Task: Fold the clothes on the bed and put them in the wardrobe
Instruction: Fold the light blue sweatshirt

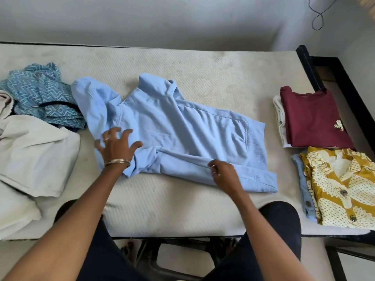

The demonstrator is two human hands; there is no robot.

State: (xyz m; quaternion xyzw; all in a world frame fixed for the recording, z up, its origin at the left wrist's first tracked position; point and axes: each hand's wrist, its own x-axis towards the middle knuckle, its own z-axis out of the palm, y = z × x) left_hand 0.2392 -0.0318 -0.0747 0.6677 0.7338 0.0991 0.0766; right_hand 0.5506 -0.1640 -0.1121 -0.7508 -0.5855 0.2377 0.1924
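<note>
A light blue hoodie (172, 126) lies spread across the middle of the bed (203, 69), hood to the left, ribbed hem to the right. My left hand (116, 147) rests on its left part with fingers spread and slightly bent, a bangle on the wrist. My right hand (223, 174) pinches the near sleeve, which lies folded along the hoodie's front edge.
At the left lie unfolded clothes: a blue zigzag-patterned garment (40, 92) with a dark cord and a cream garment (34, 151). At the right are folded piles: a maroon shirt (312, 116) on white cloth, and a yellow printed shirt (341, 185) on pale blue. A black bed frame (332, 65) runs along the right.
</note>
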